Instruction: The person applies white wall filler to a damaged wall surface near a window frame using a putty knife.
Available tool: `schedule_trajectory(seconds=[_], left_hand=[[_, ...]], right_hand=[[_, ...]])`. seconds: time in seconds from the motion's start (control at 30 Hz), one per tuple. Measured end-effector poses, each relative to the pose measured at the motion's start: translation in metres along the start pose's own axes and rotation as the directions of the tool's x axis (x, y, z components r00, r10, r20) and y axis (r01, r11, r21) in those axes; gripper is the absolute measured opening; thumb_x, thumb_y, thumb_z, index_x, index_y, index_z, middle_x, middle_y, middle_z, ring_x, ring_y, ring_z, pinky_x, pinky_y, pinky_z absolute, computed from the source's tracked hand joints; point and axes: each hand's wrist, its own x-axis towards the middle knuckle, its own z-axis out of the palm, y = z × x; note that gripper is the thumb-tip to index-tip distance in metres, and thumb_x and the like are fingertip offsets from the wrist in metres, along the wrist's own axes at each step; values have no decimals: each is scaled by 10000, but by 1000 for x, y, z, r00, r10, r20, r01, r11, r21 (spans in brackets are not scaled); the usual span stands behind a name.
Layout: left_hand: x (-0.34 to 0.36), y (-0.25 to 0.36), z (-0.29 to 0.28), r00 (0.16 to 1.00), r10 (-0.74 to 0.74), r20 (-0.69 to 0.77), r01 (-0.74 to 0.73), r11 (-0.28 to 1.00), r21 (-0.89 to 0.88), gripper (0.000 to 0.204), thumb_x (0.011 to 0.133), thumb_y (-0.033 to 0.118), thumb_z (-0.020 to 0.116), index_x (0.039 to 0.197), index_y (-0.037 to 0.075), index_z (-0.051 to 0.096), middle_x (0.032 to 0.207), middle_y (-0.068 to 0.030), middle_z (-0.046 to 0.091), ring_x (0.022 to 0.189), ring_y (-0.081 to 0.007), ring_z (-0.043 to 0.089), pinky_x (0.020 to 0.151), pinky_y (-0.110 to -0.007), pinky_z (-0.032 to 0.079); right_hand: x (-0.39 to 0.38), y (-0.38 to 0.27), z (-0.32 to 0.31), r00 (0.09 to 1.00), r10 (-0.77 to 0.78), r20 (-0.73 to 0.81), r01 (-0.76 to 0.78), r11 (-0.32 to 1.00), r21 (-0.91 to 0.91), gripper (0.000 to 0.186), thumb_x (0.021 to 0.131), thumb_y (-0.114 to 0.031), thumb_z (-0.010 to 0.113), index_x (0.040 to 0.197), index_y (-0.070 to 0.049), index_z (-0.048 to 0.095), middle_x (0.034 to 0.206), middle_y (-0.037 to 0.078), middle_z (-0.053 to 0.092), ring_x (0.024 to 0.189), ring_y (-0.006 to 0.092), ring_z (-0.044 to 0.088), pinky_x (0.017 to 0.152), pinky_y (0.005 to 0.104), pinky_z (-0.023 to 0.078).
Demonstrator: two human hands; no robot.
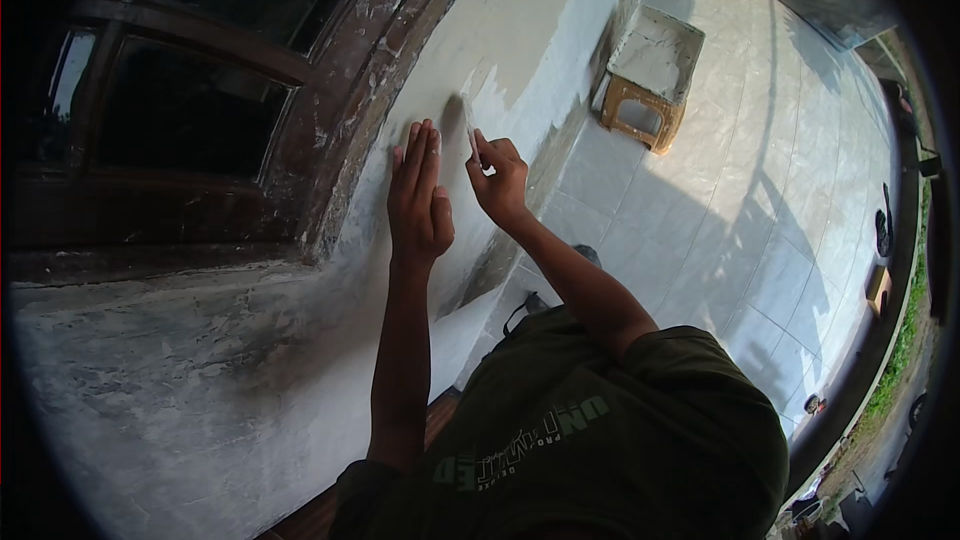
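My left hand (414,198) lies against the wall (500,10) beside the window frame, its fingers stretched out and the thumb apart. To its right, my right hand (497,176) is closed round a thin pale putty knife (469,128), seen nearly edge-on. The tool's upper end meets the wall and a dark shadow falls next to it. Smooth cream coating covers part of the wall, with a ragged border against a whiter area. Lower left, the wall surface (150,370) is rough and mottled grey.
A dark wooden window frame (340,155) with glass panes stands at the left. On the tiled floor (700,190), a yellow-brown stool (665,128) carries a tray (694,52) of greyish-white paste. A small box (879,290) sits near the far right edge.
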Motion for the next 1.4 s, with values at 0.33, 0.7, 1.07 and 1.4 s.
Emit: schedule_trajectory(seconds=[0.33, 0.7, 1.07, 1.4], left_hand=[[-18, -13, 4, 992, 90, 84, -87, 996, -33, 593, 906, 179, 293, 1433, -73, 397, 1519, -207, 375, 1445, -338, 308, 1188, -507, 169], [-24, -9, 10, 981, 128, 148, -120, 991, -59, 594, 882, 155, 321, 1424, -69, 410, 1509, -205, 393, 1435, -341, 324, 1187, -503, 179], [3, -1, -29, 989, 131, 74, -143, 974, 176, 561, 902, 161, 350, 1409, -64, 437, 1487, -195, 431, 1432, -312, 342, 1184, -516, 187], [40, -4, -49, 986, 149, 75, -164, 943, 289, 517, 945, 169, 366, 1402, -58, 450, 1472, -189, 450, 1425, -298, 354, 1186, -496, 208]], right_hand=[[11, 0, 24, 998, 13, -60, -18, 996, -82, 382, 750, -6, 689, 1130, 27, 662, 730, 109, 602, 747, 251, 584, 677, 364, 499], [48, 8, 17, 981, 0, -194, -32, 987, -161, 395, 772, -11, 668, 1165, 23, 669, 736, 135, 620, 678, 237, 603, 635, 347, 501], [17, -9, -6, 978, 80, -195, -87, 996, -27, 389, 757, 13, 639, 1143, 46, 671, 692, 127, 589, 662, 238, 559, 639, 359, 486], [-30, -29, 23, 997, 53, 54, -52, 998, -27, 412, 749, 2, 671, 1155, 59, 633, 740, 124, 607, 750, 264, 581, 694, 366, 505]])
